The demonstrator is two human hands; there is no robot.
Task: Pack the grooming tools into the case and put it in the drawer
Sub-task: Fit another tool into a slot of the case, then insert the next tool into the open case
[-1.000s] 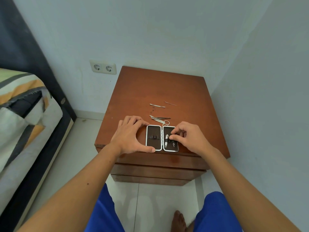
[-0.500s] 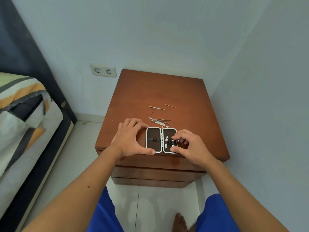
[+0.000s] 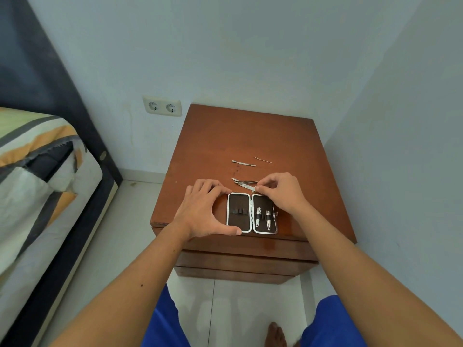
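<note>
Here the case (image 3: 251, 212) lies open and flat near the front edge of the brown worktop (image 3: 250, 136). Two shiny clippers (image 3: 263, 217) sit tucked in its right half. The left hand (image 3: 203, 209) rests beside the case, its fingers spread wide around the left half, thumb at the bottom corner. The right hand (image 3: 280, 191) is just behind the case, its fingers pinched on a thin metal tool (image 3: 246, 186). Two more thin tools (image 3: 243, 163) lie farther back.

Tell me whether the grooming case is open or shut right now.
Open. The case lies flat on the nightstand, both halves spread beside the hinge, dark lining up; two tools sit in the right half.
</note>
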